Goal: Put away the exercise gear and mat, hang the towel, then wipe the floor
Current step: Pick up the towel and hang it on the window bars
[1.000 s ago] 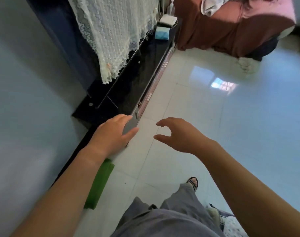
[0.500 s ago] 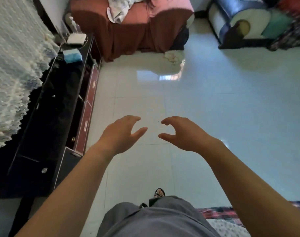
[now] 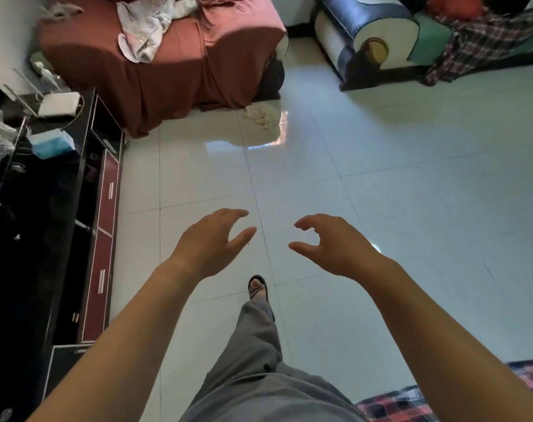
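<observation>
Two empty hands: left hand point(image 3: 207, 242), right hand point(image 3: 335, 245).

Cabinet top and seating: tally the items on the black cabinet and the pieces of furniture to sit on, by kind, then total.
Blue tissue box on the black cabinet: 1
White box on the cabinet: 1
Clear bottle at the cabinet's far end: 1
Red-covered sofa: 1
Blue-and-white sofa: 1
Total: 5
</observation>
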